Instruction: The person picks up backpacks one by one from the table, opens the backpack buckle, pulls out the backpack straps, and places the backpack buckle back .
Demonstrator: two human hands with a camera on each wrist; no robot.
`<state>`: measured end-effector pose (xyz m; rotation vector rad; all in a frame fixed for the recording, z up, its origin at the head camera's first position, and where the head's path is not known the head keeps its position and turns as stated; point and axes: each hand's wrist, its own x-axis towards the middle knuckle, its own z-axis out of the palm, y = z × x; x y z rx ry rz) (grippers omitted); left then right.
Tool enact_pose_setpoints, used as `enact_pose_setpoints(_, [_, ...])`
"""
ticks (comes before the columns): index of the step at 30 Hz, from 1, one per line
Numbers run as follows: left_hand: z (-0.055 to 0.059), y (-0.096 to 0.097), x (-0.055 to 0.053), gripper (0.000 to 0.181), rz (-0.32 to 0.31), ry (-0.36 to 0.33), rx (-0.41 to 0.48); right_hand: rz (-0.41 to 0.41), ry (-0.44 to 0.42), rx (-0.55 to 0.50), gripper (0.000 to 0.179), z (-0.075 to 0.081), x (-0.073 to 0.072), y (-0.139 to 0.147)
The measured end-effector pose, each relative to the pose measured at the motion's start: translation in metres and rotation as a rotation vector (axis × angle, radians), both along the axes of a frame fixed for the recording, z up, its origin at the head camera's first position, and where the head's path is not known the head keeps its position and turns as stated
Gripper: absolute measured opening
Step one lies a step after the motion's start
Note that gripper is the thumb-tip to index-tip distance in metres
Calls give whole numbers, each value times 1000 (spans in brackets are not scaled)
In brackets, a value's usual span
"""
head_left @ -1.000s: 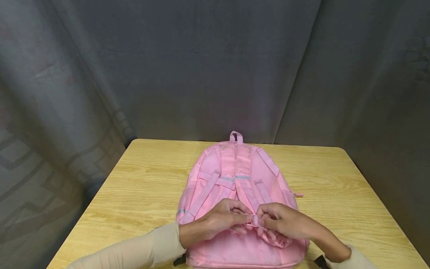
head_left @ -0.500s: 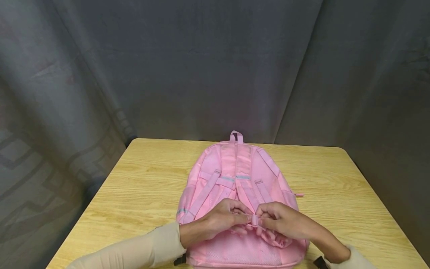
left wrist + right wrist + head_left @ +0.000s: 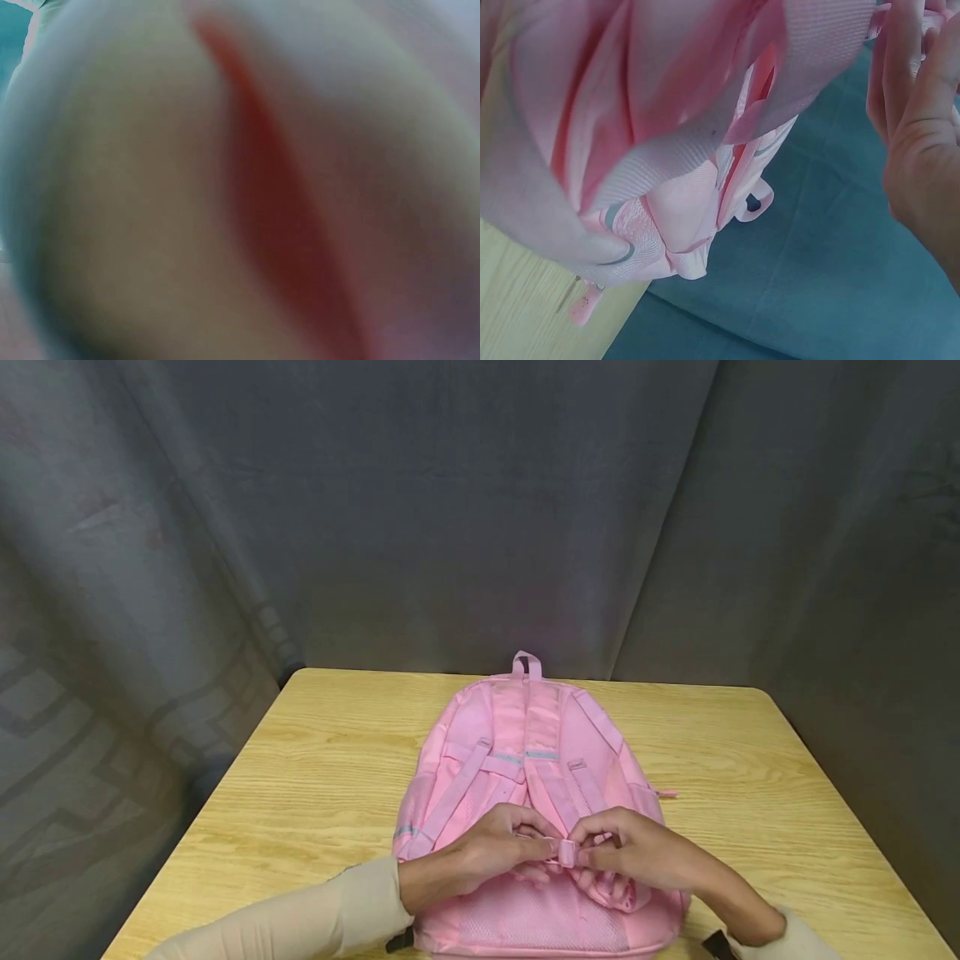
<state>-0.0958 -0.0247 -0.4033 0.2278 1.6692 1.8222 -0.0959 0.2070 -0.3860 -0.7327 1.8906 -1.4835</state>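
A pink backpack (image 3: 555,910) lies with its strap side up. Over its lower half, my left hand (image 3: 487,847) pinches one side of a small pink plastic buckle (image 3: 567,853) between thumb and fingers. From the right, my right hand (image 3: 637,852) pinches the buckle's other side and the strap there, with bunched pink fabric (image 3: 622,893) below its fingers. Whether the buckle is clipped together is too small to tell. Blurred skin fills most of the left wrist view. The right wrist view shows pink webbing (image 3: 667,161) close up and the backpack's top loop (image 3: 761,199).
A light wood table (image 3: 322,752) carries the backpack. Dark grey curtains (image 3: 450,527) hang behind it and along both sides. Two loose strap ends (image 3: 588,785) lie on the backpack's back panel, and a zip pull (image 3: 666,794) sticks out at its right edge.
The buckle has shifted very slightly left, and a bit more of it shows between my hands. My right fingers have moved a little; the backpack stays in place.
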Motion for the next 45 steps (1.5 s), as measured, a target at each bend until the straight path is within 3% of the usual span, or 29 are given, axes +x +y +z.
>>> enact_pose_setpoints(27, [-1,2,-3,13,5,4,-12,-72,-6,4,7,1,-2,-3])
enact_pose_setpoints(36, [0,0,0,12,-1,8,-15,-68,-51,-26,11,-1,-2,-5])
enact_pose_setpoints(45, [0,2,0,11,2,-3,8,-62,-36,-7,14,-1,-2,-3])
